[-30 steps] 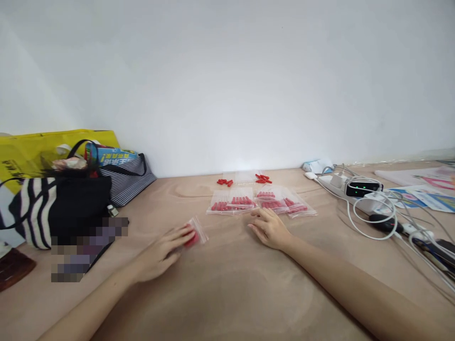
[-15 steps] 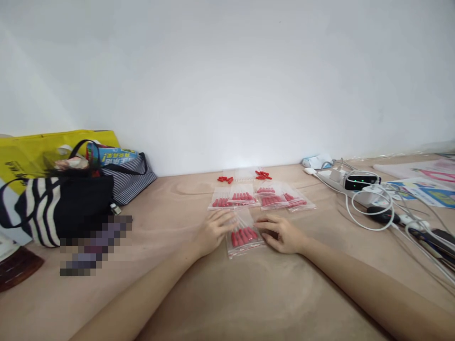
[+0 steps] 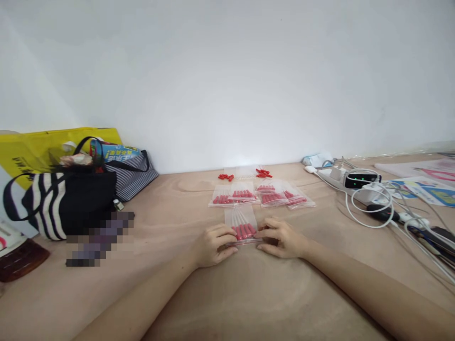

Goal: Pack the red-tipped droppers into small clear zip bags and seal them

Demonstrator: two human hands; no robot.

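A clear zip bag lies in front of me with several thin white sticks with red ends side by side in it. Its near edge is raised a little off the table. At the left corner of that edge, the fingers and thumb of my left hand are closed on the bag. My right hand pinches the opposite corner the same way. Just beyond lie more filled zip bags: an overlapping left group and an overlapping right group.
Loose red pieces and another red pile flank a row of white sticks near the wall. Bags stand at left. A power strip with tangled white cables occupies the right.
Both hands have shifted to the near corners of the closest bag and closed on them. That bag's near edge has come up off the table.
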